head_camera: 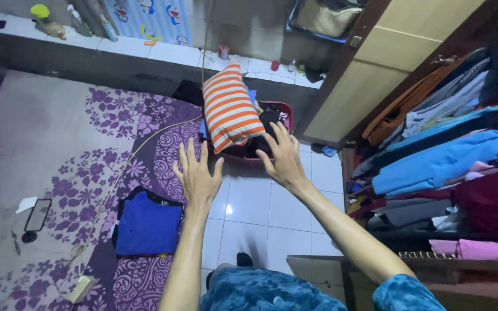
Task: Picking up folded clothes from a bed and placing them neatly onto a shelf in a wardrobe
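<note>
Both hands reach out mid-frame with fingers spread, holding nothing: the left hand and the right hand. Just above them an orange-and-white striped pillow lies on a red basket of dark clothes, mostly hidden. A folded blue garment lies lower left. Bottles along the upper-left ledge are too small to make out labels.
</note>
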